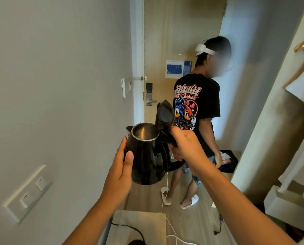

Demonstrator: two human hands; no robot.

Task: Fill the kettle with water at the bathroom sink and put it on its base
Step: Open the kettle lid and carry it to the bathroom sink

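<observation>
A black electric kettle (148, 156) with a steel inner rim is held in the air in front of me, its lid (165, 114) flipped up and open. My right hand (184, 145) grips the handle at the kettle's right side. My left hand (122, 167) cups the kettle's left wall, thumb on the front. The inside looks dry. The kettle's base is only partly visible as a dark shape at the bottom edge (136, 242), with a black cord (130, 228) running to it on a beige surface.
Another person (196, 110) in a black printed T-shirt and white slippers stands in the narrow hallway just beyond the kettle. A wooden door (165, 41) closes the far end. Grey wall with switches (26, 191) at left. White cable (167, 188) on the floor. Shelving at right.
</observation>
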